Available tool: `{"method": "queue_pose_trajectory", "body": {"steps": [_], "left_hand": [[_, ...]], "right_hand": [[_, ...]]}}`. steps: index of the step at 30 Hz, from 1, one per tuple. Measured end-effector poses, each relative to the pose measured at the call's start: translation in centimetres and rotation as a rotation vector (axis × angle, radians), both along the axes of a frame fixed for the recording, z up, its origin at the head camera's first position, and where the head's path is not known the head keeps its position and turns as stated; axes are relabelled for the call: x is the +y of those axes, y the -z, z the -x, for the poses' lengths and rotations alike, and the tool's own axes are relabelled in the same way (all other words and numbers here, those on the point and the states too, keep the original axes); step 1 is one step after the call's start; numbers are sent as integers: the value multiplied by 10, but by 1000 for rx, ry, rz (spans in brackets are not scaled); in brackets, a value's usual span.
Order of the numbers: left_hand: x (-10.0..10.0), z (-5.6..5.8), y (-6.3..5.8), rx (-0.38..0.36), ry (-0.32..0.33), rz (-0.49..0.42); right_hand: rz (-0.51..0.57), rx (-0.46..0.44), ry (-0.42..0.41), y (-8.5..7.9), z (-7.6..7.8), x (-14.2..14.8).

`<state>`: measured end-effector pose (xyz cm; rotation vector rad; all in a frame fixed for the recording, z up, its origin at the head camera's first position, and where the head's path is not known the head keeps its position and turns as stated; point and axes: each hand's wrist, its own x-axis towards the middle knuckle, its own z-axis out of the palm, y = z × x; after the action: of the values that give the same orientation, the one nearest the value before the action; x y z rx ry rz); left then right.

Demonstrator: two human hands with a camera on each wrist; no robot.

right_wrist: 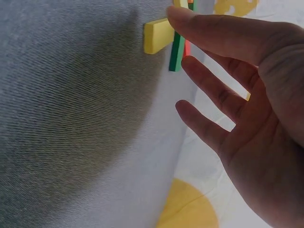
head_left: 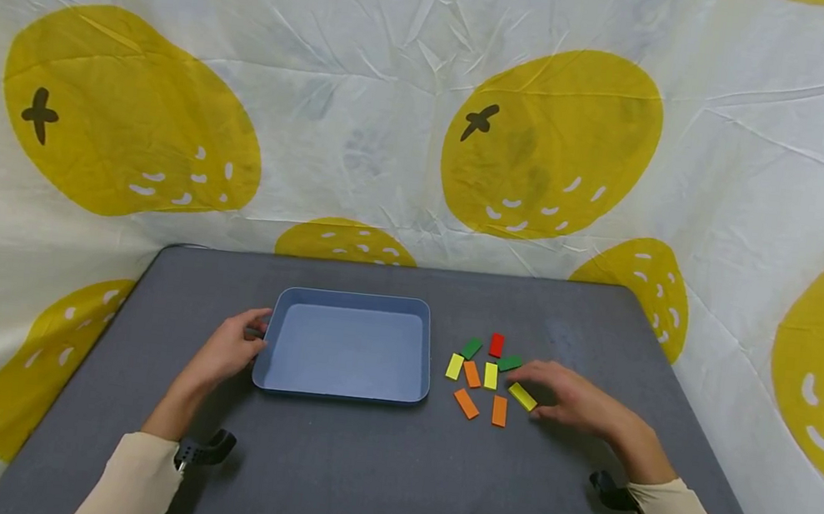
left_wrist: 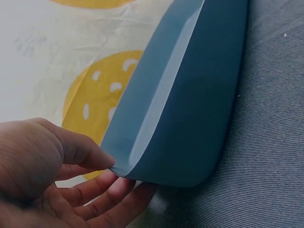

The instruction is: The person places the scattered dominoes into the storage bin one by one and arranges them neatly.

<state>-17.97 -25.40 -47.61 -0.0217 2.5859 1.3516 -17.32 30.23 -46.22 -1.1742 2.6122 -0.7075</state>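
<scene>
A shallow blue-grey rectangular tray (head_left: 339,396) lies on the table. My left hand (head_left: 231,348) pinches the rim at its left side; in the left wrist view the thumb is on the tray's edge (left_wrist: 124,172) and the other fingers lie against the outside. Right of the tray, my right hand (head_left: 571,398) hovers with spread, loosely bent fingers and holds nothing. Nearest to it is a yellow block (head_left: 522,397), between thumb and fingers but apart from a grip. A green block (head_left: 510,364) lies by the fingertips. The right wrist view shows the yellow block (right_wrist: 158,36) near the thumb.
Several other flat blocks lie loose beside the tray: a red block (head_left: 496,345), a green block (head_left: 471,348), yellow blocks (head_left: 454,366) and orange blocks (head_left: 499,411). The dark grey table (head_left: 388,481) ends at a white cloth (head_left: 364,143) with yellow fruit prints.
</scene>
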Motion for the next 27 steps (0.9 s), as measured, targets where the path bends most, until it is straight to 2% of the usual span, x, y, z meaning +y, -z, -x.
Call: {"method": "queue_pose_trajectory", "body": {"steps": [15,21,27], "left_hand": [[-2,7,-2,-79,-23,-28],[-2,7,-4,-77,-19,-32],[-2,4,-3,-63,-7,-20]], "right_hand": [[-36,97,-22,12,2,2],[-34,171,-26,15,5,2],[-56,171,-31,17,7,1]]}}
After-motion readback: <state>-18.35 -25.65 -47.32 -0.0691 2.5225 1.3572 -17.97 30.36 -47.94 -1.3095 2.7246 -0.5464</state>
